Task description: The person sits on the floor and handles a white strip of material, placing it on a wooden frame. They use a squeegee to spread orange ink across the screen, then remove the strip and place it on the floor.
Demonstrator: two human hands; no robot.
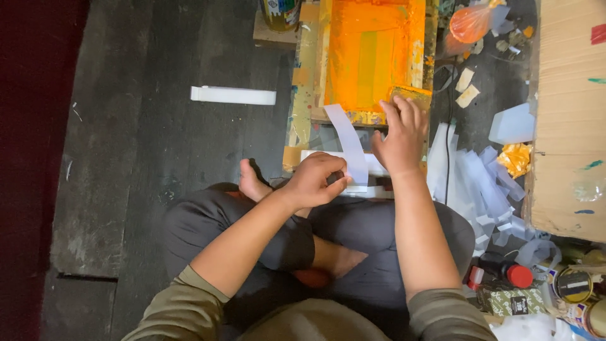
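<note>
I sit cross-legged on a dark floor. My left hand (315, 180) pinches the near end of a white paper strip (349, 142), which curves up toward the screen. My right hand (399, 136) rests with fingers spread on the near edge of an orange-inked printing screen frame (372, 57), touching its yellowed wooden rim. A white strip stack (376, 165) lies under the hands, just in front of the frame.
A heap of loose white strips (486, 189) lies at my right. A cardboard sheet (568, 113) stands at far right, with tins and a red-capped bottle (514, 275) below it. A long white bar (233, 95) lies on the floor at left. An orange plastic bag (470, 24) sits at the back.
</note>
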